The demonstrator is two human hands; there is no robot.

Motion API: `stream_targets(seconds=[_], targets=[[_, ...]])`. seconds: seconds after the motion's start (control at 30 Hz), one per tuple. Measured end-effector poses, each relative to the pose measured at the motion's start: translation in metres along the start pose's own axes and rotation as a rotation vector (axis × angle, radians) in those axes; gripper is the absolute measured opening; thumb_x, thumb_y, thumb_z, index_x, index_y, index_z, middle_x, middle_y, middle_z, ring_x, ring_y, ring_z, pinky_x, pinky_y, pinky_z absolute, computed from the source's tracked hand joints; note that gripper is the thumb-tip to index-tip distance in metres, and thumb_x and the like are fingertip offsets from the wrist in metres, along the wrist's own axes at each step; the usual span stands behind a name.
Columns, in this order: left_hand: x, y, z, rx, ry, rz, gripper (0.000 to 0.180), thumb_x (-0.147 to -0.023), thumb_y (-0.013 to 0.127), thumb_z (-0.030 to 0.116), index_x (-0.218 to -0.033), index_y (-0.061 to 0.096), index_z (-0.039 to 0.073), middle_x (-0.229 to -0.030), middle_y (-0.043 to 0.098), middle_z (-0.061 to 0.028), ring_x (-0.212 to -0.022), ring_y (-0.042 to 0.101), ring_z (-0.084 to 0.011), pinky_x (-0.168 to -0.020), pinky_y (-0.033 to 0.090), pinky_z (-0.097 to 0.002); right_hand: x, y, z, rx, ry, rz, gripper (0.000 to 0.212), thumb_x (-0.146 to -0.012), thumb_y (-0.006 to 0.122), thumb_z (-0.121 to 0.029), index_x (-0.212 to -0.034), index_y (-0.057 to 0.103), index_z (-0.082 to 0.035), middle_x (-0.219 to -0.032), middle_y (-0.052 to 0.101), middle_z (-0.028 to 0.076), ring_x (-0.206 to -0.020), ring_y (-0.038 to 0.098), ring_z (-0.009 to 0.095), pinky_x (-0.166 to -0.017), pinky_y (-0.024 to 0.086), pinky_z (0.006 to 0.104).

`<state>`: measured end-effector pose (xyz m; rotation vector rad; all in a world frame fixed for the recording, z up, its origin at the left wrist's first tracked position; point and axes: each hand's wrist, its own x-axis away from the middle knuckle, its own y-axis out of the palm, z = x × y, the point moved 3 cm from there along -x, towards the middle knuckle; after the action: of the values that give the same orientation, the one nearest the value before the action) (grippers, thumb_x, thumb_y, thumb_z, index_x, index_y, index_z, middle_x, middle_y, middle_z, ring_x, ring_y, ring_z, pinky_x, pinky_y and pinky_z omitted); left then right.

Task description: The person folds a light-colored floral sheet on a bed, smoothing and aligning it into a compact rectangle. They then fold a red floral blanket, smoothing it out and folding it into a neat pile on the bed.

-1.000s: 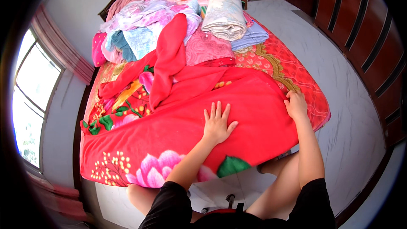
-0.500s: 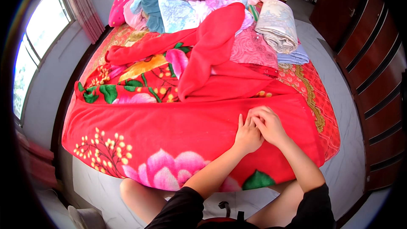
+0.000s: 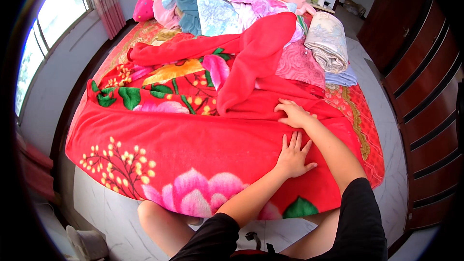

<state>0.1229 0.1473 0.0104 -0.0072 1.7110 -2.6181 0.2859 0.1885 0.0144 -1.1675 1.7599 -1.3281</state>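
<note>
A large red fleece blanket (image 3: 203,135) with pink, yellow and green flower prints lies over the near part of the bed, its front edge hanging toward my knees. Flat on it, right of the middle, rests my left hand (image 3: 293,158), fingers spread and holding nothing. Farther off, my right hand (image 3: 294,114) reaches over a fold of the same blanket with its fingers apart, touching the fabric. Beyond the hands the blanket is bunched into a loose red ridge (image 3: 256,63), and its flowered side shows to the left of that.
Crumpled bedding (image 3: 217,12) is heaped at the far end beside a pink dotted pillow (image 3: 146,2). A rolled pale quilt (image 3: 327,41) sits on folded blue cloth (image 3: 340,78) at the right. Dark wooden panels (image 3: 427,101) stand along the right, a window (image 3: 48,24) on the left.
My hands, close together before, have separated. The right one has moved forward to the blanket's fold, while the left has spread flat on the blanket. The view has shifted slightly.
</note>
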Motion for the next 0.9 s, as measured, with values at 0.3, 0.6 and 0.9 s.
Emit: stream_targets(seconds=[0.3, 0.6, 0.9], targets=[[-0.002, 0.0, -0.013, 0.136, -0.033, 0.13, 0.078, -0.091, 0.047, 0.061, -0.147, 0.039, 0.008, -0.152, 0.031, -0.0256, -0.147, 0.018, -0.0374, -0.117, 0.009, -0.0594, 0.063, -0.095, 0.015, -0.939, 0.196, 0.909, 0.031, -0.096, 0.06, -0.014, -0.124, 0.057, 0.001, -0.115, 0.061, 0.007, -0.105, 0.057, 0.017, -0.095, 0.045, 0.0294], [0.012, -0.05, -0.002, 0.465, 0.079, 1.215, 0.03, -0.075, 0.062, 0.0, -0.105, 0.059, 0.001, -0.095, 0.058, -0.0142, -0.083, 0.053, -0.0332, -0.08, 0.042, -0.0424, 0.327, -0.08, 0.161, -0.76, 0.776, 1.152, 0.031, -0.094, 0.06, -0.011, -0.122, 0.055, 0.0, -0.123, 0.058, 0.014, -0.115, 0.055, 0.022, -0.101, 0.044, 0.0364], [0.003, -0.028, -0.021, 0.694, -0.023, 1.03, 0.037, -0.077, 0.063, 0.0, -0.113, 0.052, -0.001, -0.106, 0.054, -0.0193, -0.085, 0.055, -0.0346, -0.074, 0.047, -0.0413, 0.118, -0.077, 0.074, -0.195, 0.338, 0.813, 0.05, -0.083, 0.071, -0.014, -0.129, 0.054, -0.004, -0.132, 0.056, 0.019, -0.124, 0.052, 0.034, -0.106, 0.039, 0.0409]])
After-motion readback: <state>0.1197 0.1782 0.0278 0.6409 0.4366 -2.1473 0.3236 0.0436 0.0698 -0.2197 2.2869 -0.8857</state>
